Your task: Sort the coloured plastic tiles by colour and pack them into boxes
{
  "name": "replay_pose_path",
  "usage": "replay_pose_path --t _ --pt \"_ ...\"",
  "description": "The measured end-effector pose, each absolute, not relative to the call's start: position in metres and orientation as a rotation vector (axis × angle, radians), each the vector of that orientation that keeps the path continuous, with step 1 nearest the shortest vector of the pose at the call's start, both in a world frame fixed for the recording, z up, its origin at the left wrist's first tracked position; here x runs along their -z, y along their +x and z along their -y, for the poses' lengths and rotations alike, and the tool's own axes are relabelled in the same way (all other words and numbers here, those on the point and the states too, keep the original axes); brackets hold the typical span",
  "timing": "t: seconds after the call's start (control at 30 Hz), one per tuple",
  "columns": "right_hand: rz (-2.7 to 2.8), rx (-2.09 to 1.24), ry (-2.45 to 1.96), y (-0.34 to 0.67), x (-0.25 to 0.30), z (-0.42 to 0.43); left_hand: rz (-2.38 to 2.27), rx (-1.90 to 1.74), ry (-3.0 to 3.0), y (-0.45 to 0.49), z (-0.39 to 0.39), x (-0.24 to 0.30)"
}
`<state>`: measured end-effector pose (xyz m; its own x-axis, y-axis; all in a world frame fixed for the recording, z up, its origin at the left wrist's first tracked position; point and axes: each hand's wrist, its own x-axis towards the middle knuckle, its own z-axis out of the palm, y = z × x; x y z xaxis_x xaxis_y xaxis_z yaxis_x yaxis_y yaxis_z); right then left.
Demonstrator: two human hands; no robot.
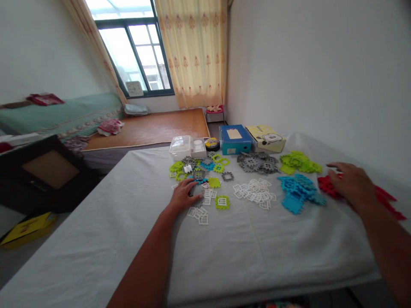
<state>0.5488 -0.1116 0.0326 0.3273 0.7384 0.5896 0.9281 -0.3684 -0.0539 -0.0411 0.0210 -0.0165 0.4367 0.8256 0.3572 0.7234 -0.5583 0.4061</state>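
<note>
hands: two, set well apart over the white-cloth-covered counter (224, 261)
left hand (183, 193): palm down, fingers a little spread at the near edge of the mixed-colour heap of notched plastic pieces (198, 174); cannot tell whether anything is gripped
right hand (351, 183): blurred, fingers curved over the red plastic heap (326, 186); cannot tell if it holds a piece
grouped by colour: grey notched plastic heap (258, 163), lime-green plastic heap (298, 161), blue plastic heap (293, 196), white lattice plastic heap (255, 192) and the red one, all right of the mixed heap
left over: the mixed heap, with lime, grey, blue and white together; sorting looks well along, not finished
heap count: five single-colour, one mixed; overlapping pieces cannot be counted
near left hand: about four loose white lattice pieces; one lime-green notched square (218, 202) bearing a white lattice
containers: two cardboard boxes, blue (236, 139) and yellow (266, 139); one clear plastic box (180, 147); one round black-and-yellow tin (212, 144)
</note>
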Motion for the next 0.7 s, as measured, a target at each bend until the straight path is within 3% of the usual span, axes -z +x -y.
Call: replay_pose_path --t 0.27,0.4,0.7 --pt "2.086 0.232 -1.577 0.360 -0.057 0.069 -1.602 -1.138 2.190 -0.060 -0.033 0.016" --pt "2.348 0.000 -1.381 0.277 -0.049 0.052 -1.586 -1.089 2.222 -0.057 -0.032 0.017" --pt "2.435 -0.105 -1.568 0.189 -0.020 -0.005 -1.489 -1.104 2.475 -0.043 -0.019 0.006"
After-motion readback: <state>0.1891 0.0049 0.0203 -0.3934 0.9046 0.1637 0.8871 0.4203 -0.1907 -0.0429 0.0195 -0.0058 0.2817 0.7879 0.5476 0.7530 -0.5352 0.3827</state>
